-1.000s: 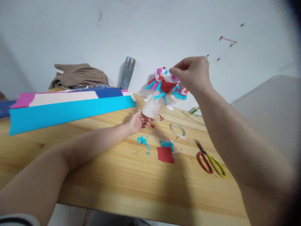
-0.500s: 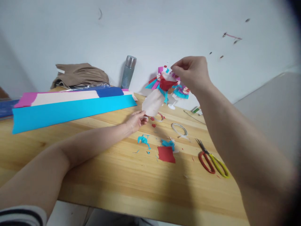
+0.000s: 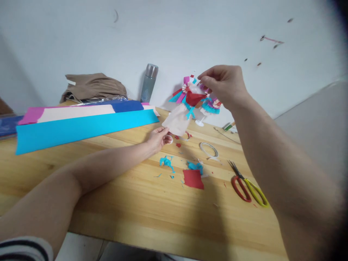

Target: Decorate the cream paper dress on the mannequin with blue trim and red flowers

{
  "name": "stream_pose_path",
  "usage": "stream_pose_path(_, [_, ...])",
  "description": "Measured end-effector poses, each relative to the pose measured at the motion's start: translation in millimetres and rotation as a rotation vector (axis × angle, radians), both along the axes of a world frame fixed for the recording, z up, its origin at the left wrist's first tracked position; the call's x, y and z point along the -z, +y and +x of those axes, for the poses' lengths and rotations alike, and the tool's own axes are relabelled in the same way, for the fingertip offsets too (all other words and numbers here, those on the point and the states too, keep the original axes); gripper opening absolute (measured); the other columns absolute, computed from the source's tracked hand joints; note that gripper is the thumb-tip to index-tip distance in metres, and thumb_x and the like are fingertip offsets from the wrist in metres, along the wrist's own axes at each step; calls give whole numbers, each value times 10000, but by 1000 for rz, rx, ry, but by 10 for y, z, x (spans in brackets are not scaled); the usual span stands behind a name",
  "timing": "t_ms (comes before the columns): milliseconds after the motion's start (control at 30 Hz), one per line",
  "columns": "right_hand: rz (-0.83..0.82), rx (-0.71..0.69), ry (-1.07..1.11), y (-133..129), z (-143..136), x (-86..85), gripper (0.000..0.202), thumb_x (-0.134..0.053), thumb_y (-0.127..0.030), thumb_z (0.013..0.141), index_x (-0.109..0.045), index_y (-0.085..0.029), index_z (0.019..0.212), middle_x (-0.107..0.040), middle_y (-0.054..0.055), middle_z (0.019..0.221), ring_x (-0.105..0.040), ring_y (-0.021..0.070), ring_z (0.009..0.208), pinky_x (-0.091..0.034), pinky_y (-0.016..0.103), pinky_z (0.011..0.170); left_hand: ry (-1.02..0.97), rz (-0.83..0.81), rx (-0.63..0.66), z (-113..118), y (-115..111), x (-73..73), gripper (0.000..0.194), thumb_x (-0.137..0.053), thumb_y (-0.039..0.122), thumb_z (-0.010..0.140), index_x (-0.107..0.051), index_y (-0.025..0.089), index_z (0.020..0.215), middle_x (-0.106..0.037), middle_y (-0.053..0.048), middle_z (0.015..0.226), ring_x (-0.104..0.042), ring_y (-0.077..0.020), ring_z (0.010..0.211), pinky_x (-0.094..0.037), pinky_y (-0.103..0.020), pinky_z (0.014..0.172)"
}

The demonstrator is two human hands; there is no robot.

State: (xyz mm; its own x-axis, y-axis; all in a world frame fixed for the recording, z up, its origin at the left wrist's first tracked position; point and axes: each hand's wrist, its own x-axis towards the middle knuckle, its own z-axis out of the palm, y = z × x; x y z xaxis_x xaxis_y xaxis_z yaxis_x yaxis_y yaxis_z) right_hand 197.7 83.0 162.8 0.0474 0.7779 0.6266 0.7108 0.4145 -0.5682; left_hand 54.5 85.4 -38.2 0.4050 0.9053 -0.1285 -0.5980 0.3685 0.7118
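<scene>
Between my hands hangs a small paper dress with a red top (image 3: 194,98), a light blue bow (image 3: 190,111) at its waist and a pale skirt (image 3: 178,119). My left hand (image 3: 160,139) pinches the skirt's lower left edge. Raised above the dress, my right hand (image 3: 224,83) has thumb and forefinger closed together; what lies between them is too small to make out. Behind the dress stand decorated paper pieces in pink, red and blue (image 3: 211,106), partly hidden.
On the wooden table (image 3: 122,203) lie scissors (image 3: 240,181), a tape roll (image 3: 208,149), red paper (image 3: 193,179) and blue scraps (image 3: 166,162). Long crepe sheets (image 3: 87,127) lie at left. A bottle (image 3: 149,83) and brown cloth (image 3: 94,86) are behind.
The skirt is spread wider, its lower left corner slightly farther left, and the blue bow shows more fully. Both hands keep nearly the same pose; the view has shifted slightly.
</scene>
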Motion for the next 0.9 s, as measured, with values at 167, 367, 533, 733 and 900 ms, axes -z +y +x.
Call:
stream_pose_path(167, [12,-135,28,36,55,16,198,-616,13,801,-694,-152,725,-602,-30,566,-494,61,490,-428,222,502,15,-14,4,1,13,-16,230,-551,116,955,-544,138,727,-623,-21,606,-542,-82,437,-388,-210,448])
stream_pose_path(367, [0,-164,91,5,42,32,205,-615,8,796,-703,-154,704,-606,-30,552,-483,57,468,-392,230,479,33,-8,-39,-17,42,-11,218,-549,109,948,-535,138,733,-605,-17,600,-535,-82,434,-369,-207,435])
stream_pose_path(533, [-8,-115,137,-27,44,41,215,-600,17,799,-704,-153,719,-628,-35,566,-492,56,466,-390,232,475,37,23,-20,-36,73,-1,113,-593,104,893,-549,137,794,-613,-19,639,-531,-83,446,-368,-216,449])
stream_pose_path(733, [-14,-57,144,-44,28,38,203,-595,24,821,-706,-128,746,-630,-31,585,-480,49,467,-394,245,505,28,62,54,-73,64,-19,168,-522,0,731,-564,139,817,-578,-12,613,-492,-87,452,-304,-216,437])
stream_pose_path(900, [-1,-54,128,-33,46,51,186,-596,18,821,-706,-121,763,-639,-21,614,-485,56,486,-410,258,535,-28,-4,86,-126,69,-90,95,-530,58,756,-570,140,783,-564,-26,617,-500,-102,485,-280,-217,425])
